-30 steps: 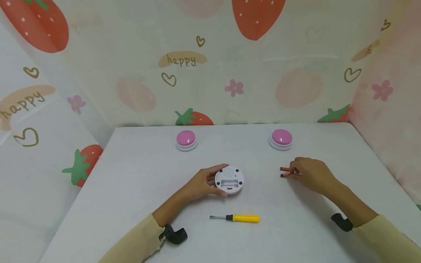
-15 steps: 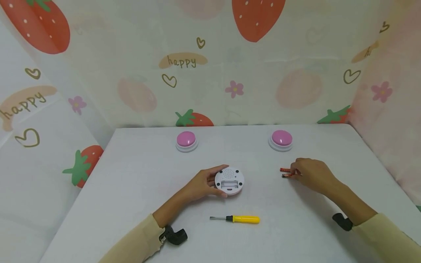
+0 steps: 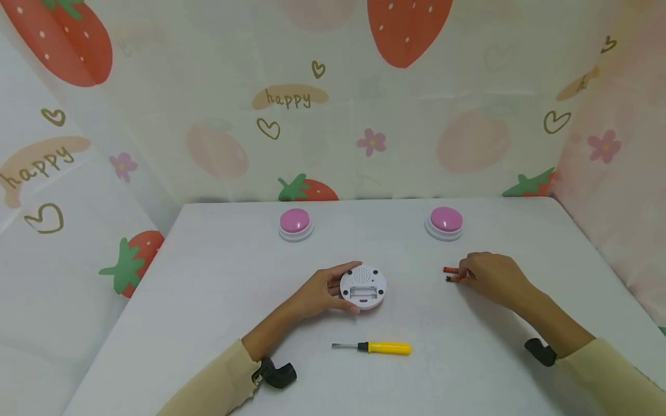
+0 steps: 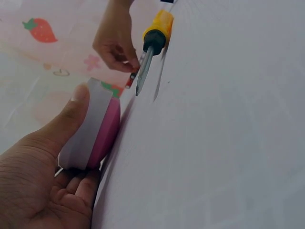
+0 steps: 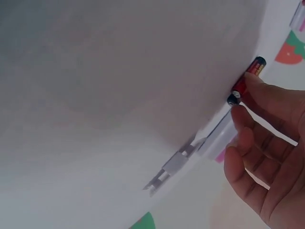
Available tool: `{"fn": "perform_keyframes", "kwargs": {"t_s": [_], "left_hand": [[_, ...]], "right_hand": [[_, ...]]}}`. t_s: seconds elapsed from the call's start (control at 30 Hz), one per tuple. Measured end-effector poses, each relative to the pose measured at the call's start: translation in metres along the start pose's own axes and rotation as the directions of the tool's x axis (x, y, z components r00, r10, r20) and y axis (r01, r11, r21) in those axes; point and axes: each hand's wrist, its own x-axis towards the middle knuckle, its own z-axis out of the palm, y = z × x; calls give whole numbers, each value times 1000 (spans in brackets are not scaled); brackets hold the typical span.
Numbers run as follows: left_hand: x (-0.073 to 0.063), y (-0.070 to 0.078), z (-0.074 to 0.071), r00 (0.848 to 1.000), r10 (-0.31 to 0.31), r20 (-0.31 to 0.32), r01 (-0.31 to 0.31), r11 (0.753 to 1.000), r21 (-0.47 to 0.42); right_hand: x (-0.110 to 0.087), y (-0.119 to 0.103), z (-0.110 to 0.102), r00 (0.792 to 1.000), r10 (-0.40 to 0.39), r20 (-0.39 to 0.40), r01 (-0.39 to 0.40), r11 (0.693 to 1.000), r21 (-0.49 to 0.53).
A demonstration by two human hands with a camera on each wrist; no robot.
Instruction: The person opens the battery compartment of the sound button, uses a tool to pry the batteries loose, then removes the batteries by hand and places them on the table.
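Observation:
In the head view my left hand (image 3: 315, 293) grips a round white push button (image 3: 363, 286) from its left side. The button lies underside up, with its battery compartment open to view. Seen from the left wrist, its pink dome (image 4: 107, 131) faces the table and the thumb lies on the white base. My right hand (image 3: 491, 276) is at two small red batteries (image 3: 450, 270) on the table at right. In the right wrist view thumb and forefinger pinch a red battery (image 5: 246, 82) with dark ends. Fingers hide part of the batteries.
A yellow-handled screwdriver (image 3: 386, 348) lies in front of the held button. Two more push buttons, one at left (image 3: 295, 224) and one at right (image 3: 444, 223), stand dome up near the table's back edge. A pale notched piece (image 5: 175, 163) shows in the right wrist view.
The nearer battery has shifted very slightly to the right at my right fingertips. My left hand and the button it holds stay in place.

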Motion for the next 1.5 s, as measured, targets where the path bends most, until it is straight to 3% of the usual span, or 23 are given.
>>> {"fn": "perform_keyframes", "kwargs": {"t_s": [0.2,0.37,0.6,0.9,1.07,1.27,1.5], "left_hand": [[1,1,0,1000,0,-1,0,1000,3],[2,1,0,1000,5,19,-5,1000,-2],[5,2,0,1000,8,20,-9,1000,5],[4,-3,1,1000,-11,9,10,1000,14],[1,-6,1,1000,-16,21,16,1000,-6],[5,-5,-1,999,11,30,-10,999,-42],[2,-1,-4,999,-49,16,50,996,-75]], "right_hand": [[3,-10,-6,999,-14,-36,14,1000,-8],[7,-31,-12,998,-31,-58,31,1000,-5],[16,-69,-16,999,-43,-27,44,999,6],[25,-103,-3,997,-56,60,52,996,72],[29,-115,5,994,-73,82,63,991,116],[34,-124,8,996,-83,43,75,982,173],[36,-133,6,997,-60,38,49,966,255]]}}
